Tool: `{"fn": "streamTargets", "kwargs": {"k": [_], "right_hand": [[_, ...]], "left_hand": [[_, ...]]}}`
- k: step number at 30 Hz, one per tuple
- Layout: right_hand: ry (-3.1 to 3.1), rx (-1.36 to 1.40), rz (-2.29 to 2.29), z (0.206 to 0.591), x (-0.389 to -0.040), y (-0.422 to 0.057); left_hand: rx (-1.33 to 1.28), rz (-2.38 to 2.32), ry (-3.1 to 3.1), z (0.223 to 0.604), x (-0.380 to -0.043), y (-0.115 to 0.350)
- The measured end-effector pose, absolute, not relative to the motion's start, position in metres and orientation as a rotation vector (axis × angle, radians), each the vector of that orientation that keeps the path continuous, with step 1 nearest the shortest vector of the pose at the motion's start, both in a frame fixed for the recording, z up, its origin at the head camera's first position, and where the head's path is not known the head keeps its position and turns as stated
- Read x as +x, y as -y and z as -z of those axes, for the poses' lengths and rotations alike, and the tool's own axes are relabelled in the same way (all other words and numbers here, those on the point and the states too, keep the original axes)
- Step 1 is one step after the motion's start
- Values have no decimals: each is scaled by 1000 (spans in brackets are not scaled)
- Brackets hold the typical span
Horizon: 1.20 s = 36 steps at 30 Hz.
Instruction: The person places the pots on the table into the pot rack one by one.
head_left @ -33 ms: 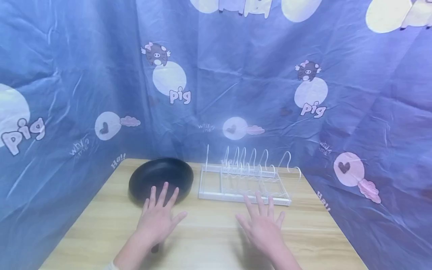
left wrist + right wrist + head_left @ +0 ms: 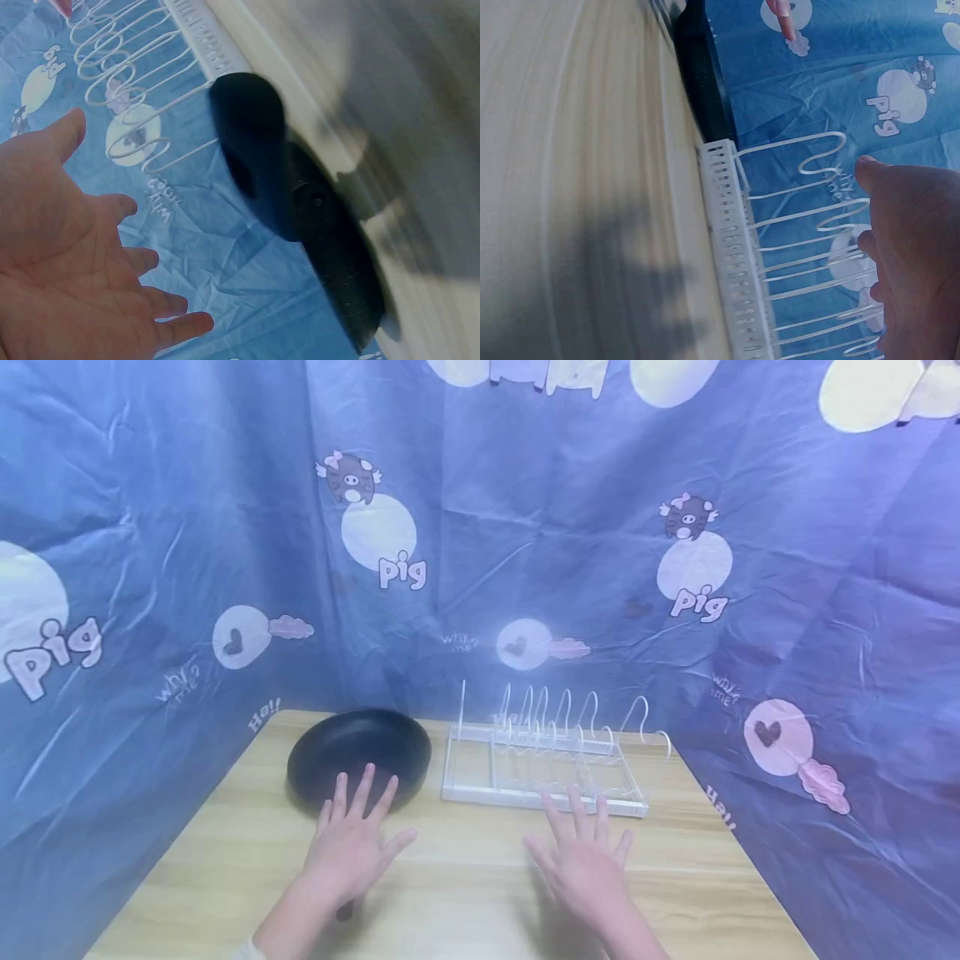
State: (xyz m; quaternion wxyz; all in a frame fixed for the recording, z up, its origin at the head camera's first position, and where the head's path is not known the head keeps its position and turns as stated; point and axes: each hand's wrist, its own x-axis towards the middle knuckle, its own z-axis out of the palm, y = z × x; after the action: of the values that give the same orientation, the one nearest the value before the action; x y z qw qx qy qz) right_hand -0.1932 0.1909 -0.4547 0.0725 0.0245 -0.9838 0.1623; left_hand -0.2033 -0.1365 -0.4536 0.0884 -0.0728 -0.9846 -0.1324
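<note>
We look down on a pale, wood-grained surface [image 2: 465, 877] bearing a dark frying pan [image 2: 360, 743], at the person's left, and a white wire rack [image 2: 487, 797] of upright loops, to the right of the pan and near it. The left hand [image 2: 348, 852] hovers palm down at the pan's near side, its fingertips overlapping the dark interior as seen from the head; we note that its grip is spread, the fingers fanned — and the left wrist view shows it clear of the pan's handle [image 2: 251, 150] (from the head, only the handle's end shows beside the wrist). The right hand [image 2: 585, 864] hovers before the rack, fingertips over the near edge in the head view, its grip likewise spread. Behind, we see a blue cloth [image 2: 487, 568] printed with pigs, pale discs and lettering.
</note>
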Motion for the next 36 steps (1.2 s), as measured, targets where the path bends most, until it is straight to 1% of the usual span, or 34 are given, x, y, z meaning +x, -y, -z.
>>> {"fn": "streamTargets", "kwargs": {"k": [11, 19, 27, 31, 36], "right_hand": [[2958, 71, -552, 469, -202, -194], [2980, 82, -586, 473, -200, -184], [2868, 179, -638, 479, -198, -163], [2822, 264, -668, 484, -197, -147], [2799, 393, -820, 486, -195, -121]], "left_hand": [[-187, 397, 2939, 459, -201, 143], [-141, 380, 2918, 463, -196, 157], [-30, 397, 2905, 468, -197, 175], [64, 494, 2947, 468, -199, 184], [139, 660, 2995, 468, -206, 198]]}}
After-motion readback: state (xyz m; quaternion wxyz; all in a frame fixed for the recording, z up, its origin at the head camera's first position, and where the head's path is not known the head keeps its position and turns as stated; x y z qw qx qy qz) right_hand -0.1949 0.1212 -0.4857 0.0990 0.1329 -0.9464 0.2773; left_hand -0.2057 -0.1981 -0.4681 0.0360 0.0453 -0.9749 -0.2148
